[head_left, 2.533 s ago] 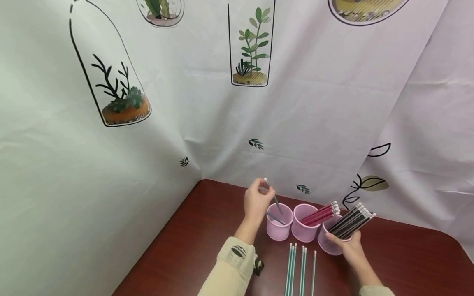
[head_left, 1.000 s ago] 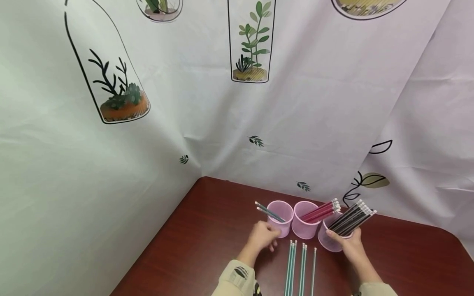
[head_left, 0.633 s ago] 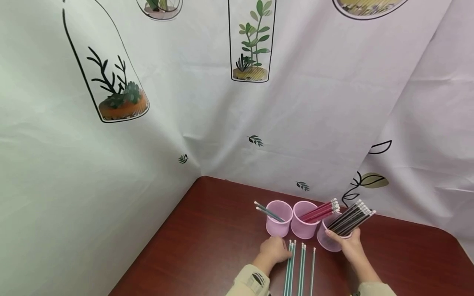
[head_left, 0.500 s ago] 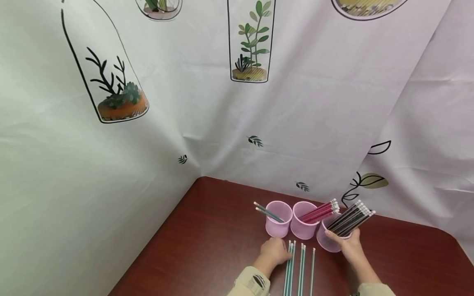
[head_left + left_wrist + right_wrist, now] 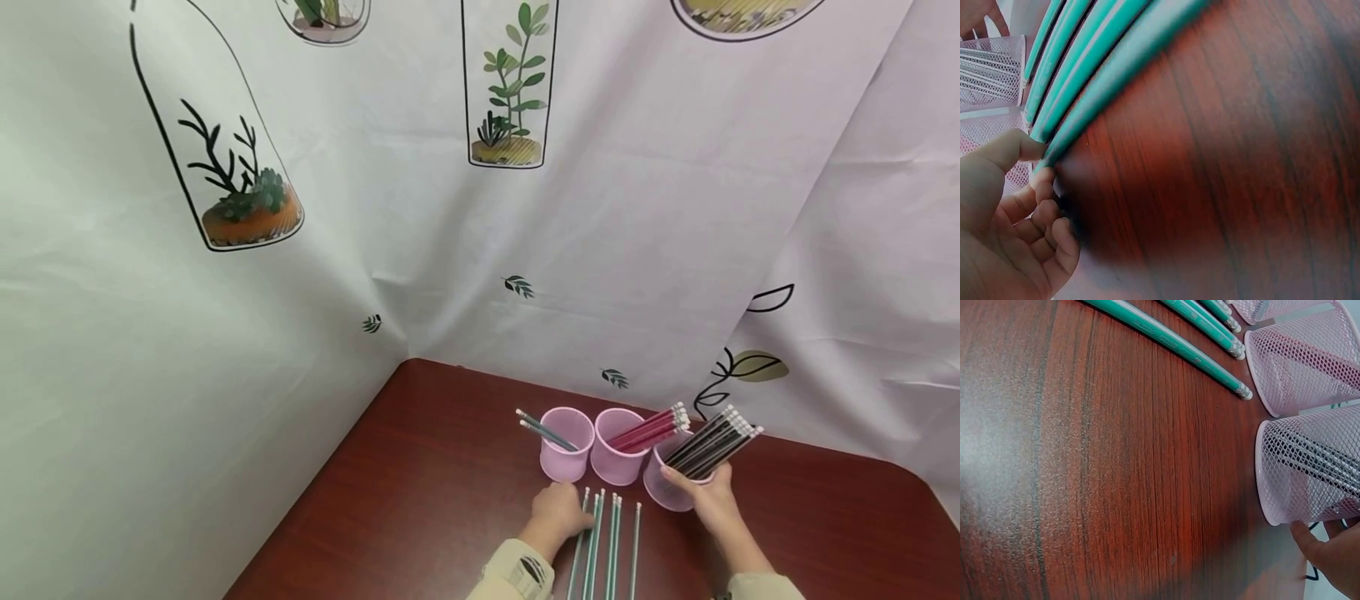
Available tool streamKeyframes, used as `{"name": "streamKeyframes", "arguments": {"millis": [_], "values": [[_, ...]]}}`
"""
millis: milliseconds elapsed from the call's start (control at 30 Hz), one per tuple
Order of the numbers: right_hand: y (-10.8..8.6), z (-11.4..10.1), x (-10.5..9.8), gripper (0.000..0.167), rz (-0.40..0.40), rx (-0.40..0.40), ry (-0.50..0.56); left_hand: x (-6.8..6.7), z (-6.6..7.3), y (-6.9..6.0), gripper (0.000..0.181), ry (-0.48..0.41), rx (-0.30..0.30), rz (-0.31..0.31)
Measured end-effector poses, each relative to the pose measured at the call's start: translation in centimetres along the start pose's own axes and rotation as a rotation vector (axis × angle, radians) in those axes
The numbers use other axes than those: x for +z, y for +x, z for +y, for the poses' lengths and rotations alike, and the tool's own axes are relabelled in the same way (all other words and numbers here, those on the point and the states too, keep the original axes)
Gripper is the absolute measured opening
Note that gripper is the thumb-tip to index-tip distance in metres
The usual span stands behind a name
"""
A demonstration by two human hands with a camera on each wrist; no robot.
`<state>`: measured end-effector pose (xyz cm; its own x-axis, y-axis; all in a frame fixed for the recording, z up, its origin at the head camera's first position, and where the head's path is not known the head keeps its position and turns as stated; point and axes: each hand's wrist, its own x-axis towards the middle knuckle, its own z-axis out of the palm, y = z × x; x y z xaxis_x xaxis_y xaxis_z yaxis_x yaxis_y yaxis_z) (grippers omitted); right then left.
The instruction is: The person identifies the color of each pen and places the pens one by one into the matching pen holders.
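My left hand (image 5: 558, 510) pinches the leftmost green pencil (image 5: 576, 563) near its eraser end, between thumb and forefinger; the left wrist view shows this pencil (image 5: 1124, 75) lying along the table beside other green pencils (image 5: 1094, 37). My right hand (image 5: 708, 500) holds the right-hand pink mesh cup (image 5: 667, 487), which is full of black pencils (image 5: 712, 444). In the right wrist view a thumb touches that cup (image 5: 1300, 487) at its base edge. Two dark green pencils (image 5: 545, 430) lean in the left pink cup (image 5: 562, 463).
Between them stands the middle pink cup (image 5: 617, 469) with red pencils (image 5: 647, 431). More green pencils (image 5: 613, 542) lie in a row on the brown table (image 5: 420, 492). A printed white cloth (image 5: 420, 208) hangs behind and at the left.
The left hand let a green pencil go into the left cup, came down to the row and took hold of the leftmost pencil, now slightly apart. The right hand stays on its cup.
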<state>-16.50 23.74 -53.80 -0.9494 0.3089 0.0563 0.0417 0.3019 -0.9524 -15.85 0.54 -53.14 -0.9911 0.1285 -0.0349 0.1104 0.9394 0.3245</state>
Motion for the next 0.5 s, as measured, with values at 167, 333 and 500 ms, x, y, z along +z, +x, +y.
{"name": "streamKeyframes", "arguments": {"millis": [167, 333, 500], "values": [[-0.3, -0.6, -0.1, 0.085, 0.006, -0.001, 0.013, -0.9, -0.2, -0.2, 0.035, -0.082, 0.009, 0.005], [-1.1, -1.9, -0.1, 0.084, 0.004, 0.026, 0.026, -2.0, -0.5, -0.4, 0.032, -0.172, 0.039, 0.045], [-0.7, -1.4, 0.0, 0.075, 0.017, -0.014, 0.041, -3.6, -0.7, 0.3, 0.032, -0.299, 0.056, 0.078]]}}
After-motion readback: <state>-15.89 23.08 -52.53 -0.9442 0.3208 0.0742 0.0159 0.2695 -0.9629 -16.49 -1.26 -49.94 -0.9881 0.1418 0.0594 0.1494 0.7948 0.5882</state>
